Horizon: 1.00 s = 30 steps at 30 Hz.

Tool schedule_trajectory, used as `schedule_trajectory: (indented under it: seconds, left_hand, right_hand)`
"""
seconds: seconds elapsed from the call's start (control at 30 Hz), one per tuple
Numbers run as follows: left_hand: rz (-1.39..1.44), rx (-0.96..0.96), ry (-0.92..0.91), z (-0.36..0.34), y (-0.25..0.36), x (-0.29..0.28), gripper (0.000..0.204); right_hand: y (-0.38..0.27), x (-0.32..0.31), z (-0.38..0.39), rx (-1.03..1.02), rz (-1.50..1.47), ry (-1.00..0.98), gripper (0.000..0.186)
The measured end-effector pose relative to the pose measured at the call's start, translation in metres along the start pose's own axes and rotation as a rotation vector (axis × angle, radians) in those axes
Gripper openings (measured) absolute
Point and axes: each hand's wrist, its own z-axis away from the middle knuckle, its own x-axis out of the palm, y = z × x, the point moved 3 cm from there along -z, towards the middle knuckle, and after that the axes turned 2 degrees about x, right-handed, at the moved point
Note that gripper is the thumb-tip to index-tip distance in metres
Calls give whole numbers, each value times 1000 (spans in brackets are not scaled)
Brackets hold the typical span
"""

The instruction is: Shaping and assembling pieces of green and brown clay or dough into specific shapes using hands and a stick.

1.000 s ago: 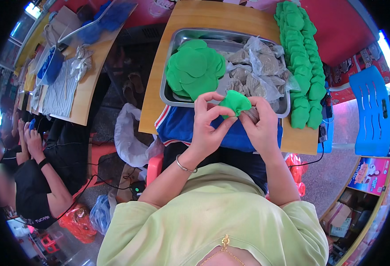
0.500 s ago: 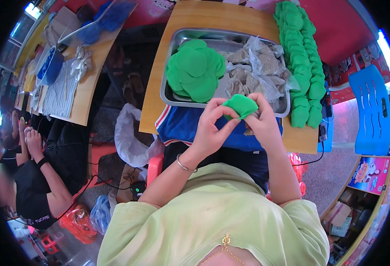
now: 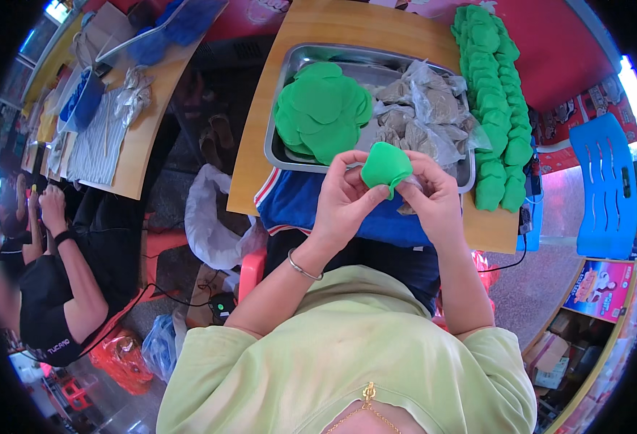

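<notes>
A green disc of soft, thin sheet is bent into a cupped shape between my hands, above the tray's near edge. My left hand pinches its lower left side, thumb against the gathered edge. From the other side, my right hand holds the same edge with thumb and fingers. Something brownish in clear plastic shows below the right fingers; I cannot make out whether it is held. Beyond lies a metal tray with a pile of flat green discs at left and small clear bags of brown filling at right.
Shaped green pieces stand in two rows along the table's right edge. Blue cloth hangs in front of the tray. A blue plastic chair is to the right. At left, another person sits beside a second table.
The green disc has turned more upright and shows a broader face, its lower edge gathered between my thumbs. My hands have shifted only slightly. The person at left has moved an arm a little.
</notes>
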Motion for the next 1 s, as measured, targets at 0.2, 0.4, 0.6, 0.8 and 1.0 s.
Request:
schedule_trajectory:
  seconds: [0.2, 0.4, 0.6, 0.8, 1.0]
  left_hand:
    - [-19, -225, 22, -1, -4, -6, 31]
    - [-114, -188, -42, -1, -5, -5, 29]
    - [-153, -273, -53, -2, -2, -7, 27]
    - [-124, -297, -77, 1, -4, -3, 34]
    - [-148, -321, -105, -1, -6, -3, 34]
  right_hand:
    - [-13, 2, 8, -435, 596, 107, 13]
    - [14, -3, 2, 401, -362, -156, 22]
    - [16, -4, 5, 295, -357, -83, 16]
    - [-3, 0, 10, -549, 638, 16, 24]
    - [20, -10, -1, 484, -419, -173, 23]
